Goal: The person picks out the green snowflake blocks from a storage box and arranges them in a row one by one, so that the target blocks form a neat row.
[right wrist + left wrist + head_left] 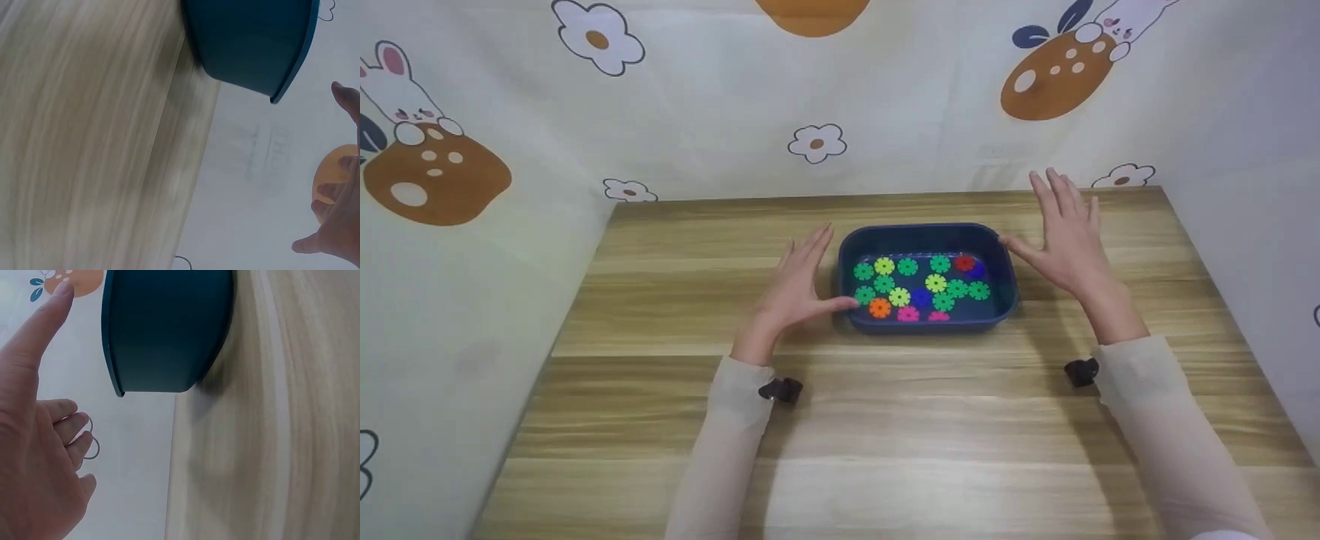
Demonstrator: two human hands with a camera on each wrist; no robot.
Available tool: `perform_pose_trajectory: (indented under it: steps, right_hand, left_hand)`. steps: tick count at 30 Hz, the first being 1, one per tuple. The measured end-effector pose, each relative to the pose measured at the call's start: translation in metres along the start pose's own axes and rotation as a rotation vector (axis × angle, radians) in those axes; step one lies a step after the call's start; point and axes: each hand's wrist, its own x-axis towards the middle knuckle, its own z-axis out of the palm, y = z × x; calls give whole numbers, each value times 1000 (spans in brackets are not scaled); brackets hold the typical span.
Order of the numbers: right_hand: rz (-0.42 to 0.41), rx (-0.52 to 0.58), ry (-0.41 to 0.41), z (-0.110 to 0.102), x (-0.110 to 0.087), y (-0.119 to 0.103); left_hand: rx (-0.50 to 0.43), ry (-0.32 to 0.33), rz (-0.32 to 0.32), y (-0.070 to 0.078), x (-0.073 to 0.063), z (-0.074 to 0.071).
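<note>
A dark blue plastic tub (930, 328) stands on the table, holding several small notched discs: green (907, 267), yellow (884, 266), orange (880, 307), pink (907, 314), red (964, 262) and blue (921, 298). My left hand (795, 296) is raised at the tub's left side, fingers extended, its thumb over the left rim in the head view. On the other side, my right hand (1072, 247) has spread fingers, its thumb near the back right corner. Both wrist views show the tub wall (169, 332) with a gap before the hand. Neither hand holds anything.
The wood-grain table (885, 420) runs back to a pale cloth (720, 105) printed with flowers and rabbits, which also covers both sides. Small black cameras (781, 389) sit at both wrists, over light sleeves.
</note>
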Motion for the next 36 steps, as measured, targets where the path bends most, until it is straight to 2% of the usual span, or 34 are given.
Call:
perform_pose_trajectory:
  steps: [8,22,36]
  right_hand:
    - [-21,15,-26,10,1,-14]
    - [-74,70,-87,27,1,-45]
    - [-196,159,-57,47,4,-80]
  left_hand:
    - [-51,-64,-20,2,-1,9]
    - [-93,-114,-20,-3,-2,13]
    - [-141,-126,-49,-4,-1,14]
